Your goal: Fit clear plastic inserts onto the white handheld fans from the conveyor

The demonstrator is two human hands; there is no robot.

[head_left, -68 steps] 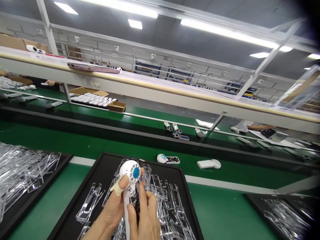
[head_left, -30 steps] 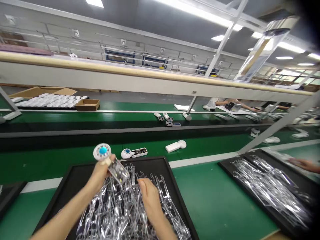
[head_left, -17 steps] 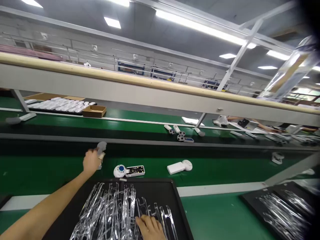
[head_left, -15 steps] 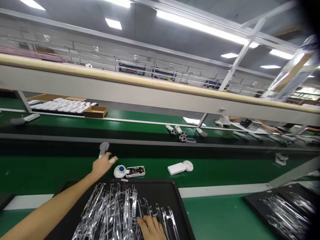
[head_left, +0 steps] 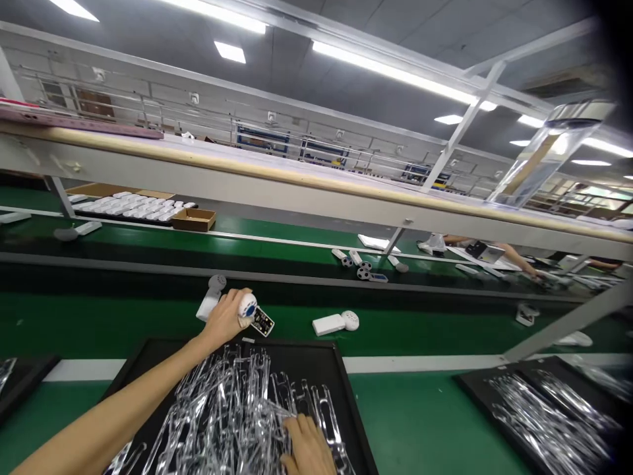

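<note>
My left hand is closed around the round head of a white handheld device with a blue centre. The device's rectangular body lies open, showing a dark circuit board. Just left of that hand is another white device, partly behind my fingers. My right hand reaches into a black tray, its fingers pinched at a clear plastic part. A heap of similar clear forked plastic parts fills much of the tray.
Another white device lies on the green belt to the right. A second black tray of clear parts stands at right. Beyond the rail are more devices, a cardboard box and a co-worker's arm. A shelf beam crosses above.
My left hand has moved right, from near the left device to the open one, and grasped its head, tilting it. My right hand has shifted slightly among the clear parts. The view has shifted a little.
</note>
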